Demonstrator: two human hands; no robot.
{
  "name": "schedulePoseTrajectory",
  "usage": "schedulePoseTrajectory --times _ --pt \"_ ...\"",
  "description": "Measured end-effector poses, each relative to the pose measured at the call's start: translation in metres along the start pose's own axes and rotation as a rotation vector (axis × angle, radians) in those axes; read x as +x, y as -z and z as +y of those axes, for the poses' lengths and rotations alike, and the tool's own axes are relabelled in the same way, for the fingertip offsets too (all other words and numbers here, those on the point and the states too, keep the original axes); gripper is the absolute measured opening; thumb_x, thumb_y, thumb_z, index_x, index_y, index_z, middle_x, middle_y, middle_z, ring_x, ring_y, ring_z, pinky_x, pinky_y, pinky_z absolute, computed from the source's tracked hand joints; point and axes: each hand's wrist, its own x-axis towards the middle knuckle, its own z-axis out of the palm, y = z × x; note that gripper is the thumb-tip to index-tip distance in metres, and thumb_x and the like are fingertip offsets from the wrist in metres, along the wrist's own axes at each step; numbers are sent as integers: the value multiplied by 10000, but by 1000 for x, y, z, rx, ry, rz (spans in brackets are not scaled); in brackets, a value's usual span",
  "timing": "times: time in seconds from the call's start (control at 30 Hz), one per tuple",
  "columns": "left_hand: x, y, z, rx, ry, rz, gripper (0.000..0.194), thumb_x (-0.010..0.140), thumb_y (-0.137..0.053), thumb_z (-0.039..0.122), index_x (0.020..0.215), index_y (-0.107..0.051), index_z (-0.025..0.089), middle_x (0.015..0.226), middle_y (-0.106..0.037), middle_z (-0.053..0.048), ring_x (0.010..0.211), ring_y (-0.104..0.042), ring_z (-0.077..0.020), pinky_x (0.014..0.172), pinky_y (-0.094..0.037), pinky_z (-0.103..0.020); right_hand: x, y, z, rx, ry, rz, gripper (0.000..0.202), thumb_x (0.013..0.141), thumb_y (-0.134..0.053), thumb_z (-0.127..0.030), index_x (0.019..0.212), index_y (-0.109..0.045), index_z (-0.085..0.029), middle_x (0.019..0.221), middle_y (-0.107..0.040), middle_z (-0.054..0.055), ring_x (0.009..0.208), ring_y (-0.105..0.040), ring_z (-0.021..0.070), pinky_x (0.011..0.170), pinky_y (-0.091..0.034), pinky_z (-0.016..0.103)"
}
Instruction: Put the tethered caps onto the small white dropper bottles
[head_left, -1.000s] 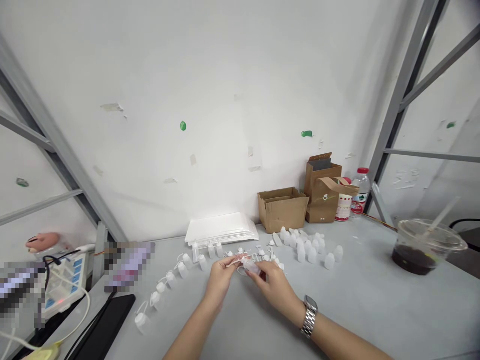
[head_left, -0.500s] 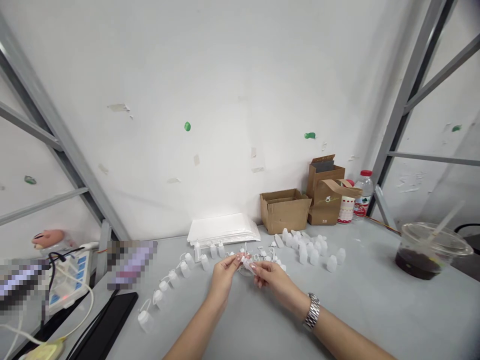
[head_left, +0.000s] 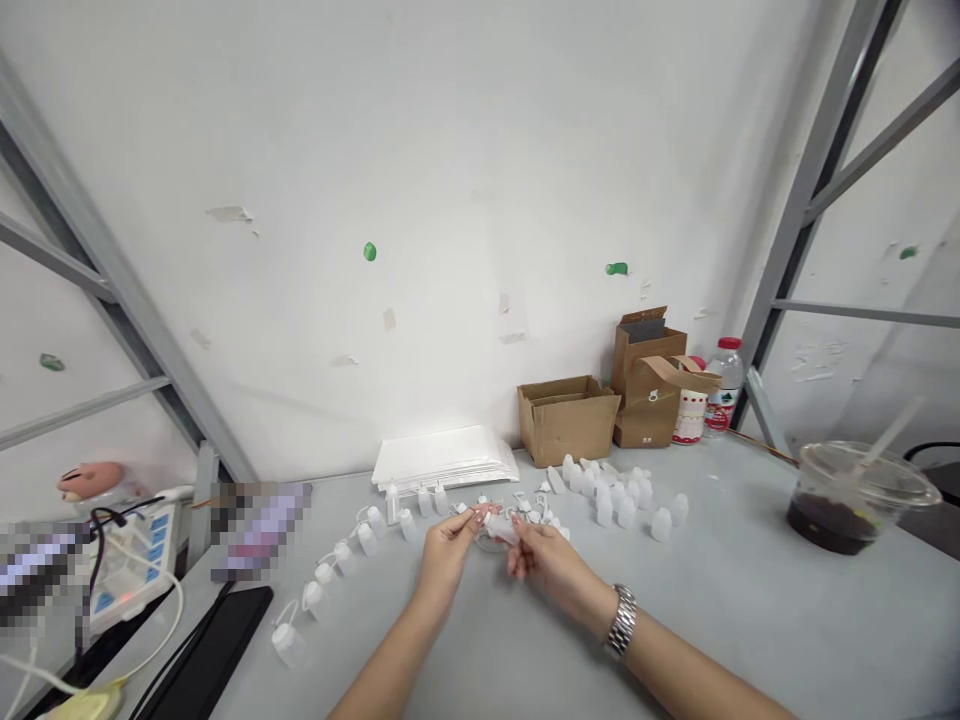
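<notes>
A small translucent squeeze bottle (head_left: 500,527) lies tilted between my two hands, above the grey table. My left hand (head_left: 447,548) pinches it at its cap end, the fingertips covering most of the cap. At the other end, the thumb and fingers of my right hand (head_left: 553,562), which has a metal watch at the wrist, are closed on the bottle's body. Just behind the hands lies a pile of small white caps (head_left: 525,505). Capped bottles (head_left: 289,640) stand in a curved row to the left. On the right is a cluster of bottles without caps (head_left: 626,512).
White sheets (head_left: 442,455) are stacked against the wall, beside an open cardboard box (head_left: 568,428) and a brown paper bag (head_left: 646,410). A lidded drink cup (head_left: 840,510) stands at right. A black slab (head_left: 214,650) and a power strip (head_left: 139,565) with cables lie left.
My right fingers have shifted slightly along the bottle, and more of its body shows between the hands. My left hand keeps its pinch. The whole view has shifted slightly.
</notes>
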Motion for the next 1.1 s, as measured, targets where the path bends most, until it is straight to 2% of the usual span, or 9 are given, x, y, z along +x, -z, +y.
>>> schedulePoseTrajectory --times 0.1,0.2,0.4,0.53,0.6,0.73,0.9,1.0,1.1 --pt "0 1 0 12 2 9 317 653 -646 407 854 -717 173 959 -709 -70 1012 -579 -284 932 -373 -389 2 0 -1 -60 116 56 431 602 -656 -561 748 -571 -166 541 -596 -26 463 -518 118 516 -388 255" --pt "0 2 3 18 2 -8 318 663 -636 413 866 -716 181 954 -711 -70 1027 -569 -288 936 -367 -396 2 0 -1 -77 123 52 446 520 -715 -549 695 -535 -180 513 -585 -40 460 -515 120 512 -386 254" --pt "-1 2 7 13 -4 -58 309 672 -633 402 864 -717 175 944 -713 -78 992 -587 -276 934 -367 -387 -2 -3 -1 -79 -5 -72 564 716 -420 -670 585 -559 -140 381 -522 -13 343 -448 98 409 -333 231" --pt "0 2 4 14 -1 -35 301 689 -617 400 874 -715 182 937 -715 -74 996 -584 -277 925 -374 -392 0 -5 0 -68 109 6 437 597 -656 -568 732 -575 -161 523 -573 -30 450 -496 116 468 -382 241" --pt "1 3 2 19 -4 -32 302 689 -618 398 881 -714 186 936 -716 -71 1013 -575 -282 929 -371 -396 1 -4 1 -52 128 23 407 533 -736 -503 707 -558 -180 546 -560 -47 482 -490 114 487 -383 239" --pt "0 3 3 26 -27 -57 309 678 -628 405 879 -714 186 954 -711 -68 1018 -575 -282 937 -368 -390 -2 0 1 5 22 -98 374 657 -641 -523 601 -538 -167 439 -500 -50 390 -409 83 472 -348 237" --pt "-1 2 9 20 -63 -101 311 678 -628 394 891 -707 182 1027 -684 -70 1056 -560 -273 966 -352 -398 -4 5 -2 81 -127 -272 497 777 -425 -601 599 -549 -153 356 -361 -87 323 -296 58 501 -385 272" --pt "-1 2 11 51 -89 -76 298 683 -620 393 880 -709 187 1035 -680 -72 1068 -554 -278 966 -356 -417 0 4 -1 82 -83 -251 489 760 -461 -605 642 -573 -144 407 -470 -42 366 -387 81 494 -362 257" --pt "-1 3 10 86 -96 -28 275 683 -622 386 857 -715 195 981 -701 -68 1036 -575 -279 955 -371 -420 3 3 0 62 30 -173 364 673 -645 -513 683 -584 -155 512 -568 -19 452 -467 99 501 -337 235"
